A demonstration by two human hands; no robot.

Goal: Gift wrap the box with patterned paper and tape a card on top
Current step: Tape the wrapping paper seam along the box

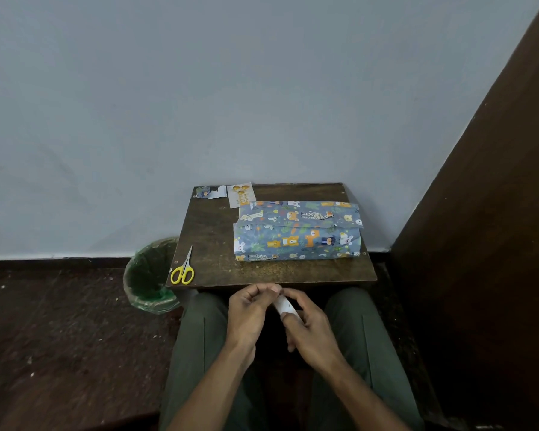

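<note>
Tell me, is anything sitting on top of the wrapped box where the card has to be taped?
Nothing visible does. The top of the wrapped box is bare. The card lies flat on the table just beyond the box's far left corner. Both hands, left hand and right hand, are near the table's front edge handling a white tape roll.

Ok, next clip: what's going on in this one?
A seated person is gift wrapping at a small wooden table. The box on it is already covered in animal-print paper. The card still lies at the table's far edge beside some paper scraps, not yet on the box. Yellow scissors rest at the near left corner. Both hands are over the lap: the right hand holds a small white roll, probably tape, while the left hand pinches at its end.
</note>
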